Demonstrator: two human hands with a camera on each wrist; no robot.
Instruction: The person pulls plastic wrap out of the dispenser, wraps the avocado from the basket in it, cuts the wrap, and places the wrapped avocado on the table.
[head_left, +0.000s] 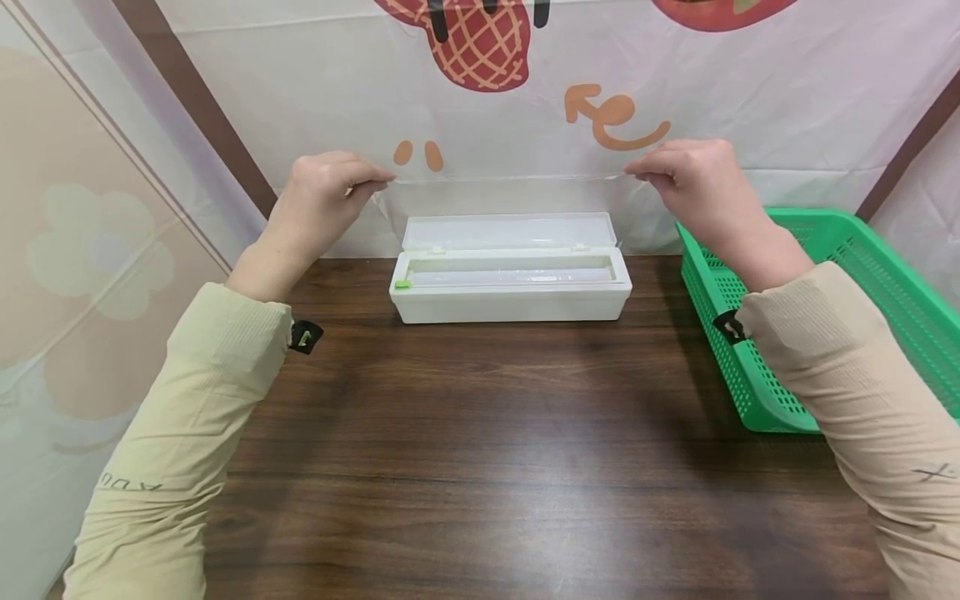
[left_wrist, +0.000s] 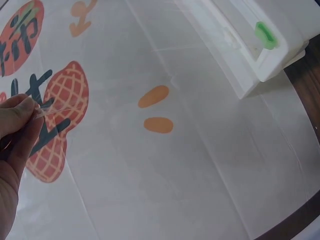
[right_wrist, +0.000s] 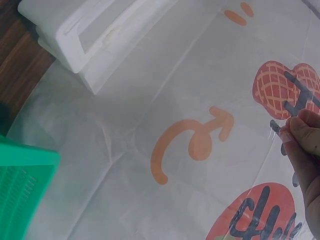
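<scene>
Nearest the camera, the left sleeve (head_left: 176, 417) and right sleeve (head_left: 840, 358), both pale and marked in dark ink, reach forward from the 2 lower corners, each with a black strap piece at its cuff.

Between the raised hands, a clear film (head_left: 510, 178) is drawn out in a nearly straight, level edge in front of the backdrop. The left hand (head_left: 330, 190) pinches 1 end between thumb and fingers; the right hand (head_left: 697, 185) pinches the other end the same way. How far the film hangs below that edge is too faint to tell.

Beyond the hands' line, lower down, a white box (head_left: 510, 307) sits on the dark wooden table (head_left: 480, 433), its lid (head_left: 510, 232) raised at the back. A green slider (head_left: 402, 284) is at the box's left end. To the right, near the box but apart, a green basket (head_left: 776, 414) stands beneath the right forearm. Behind everything hangs the pale backdrop (head_left: 300, 83), printed with red and orange shapes.
</scene>
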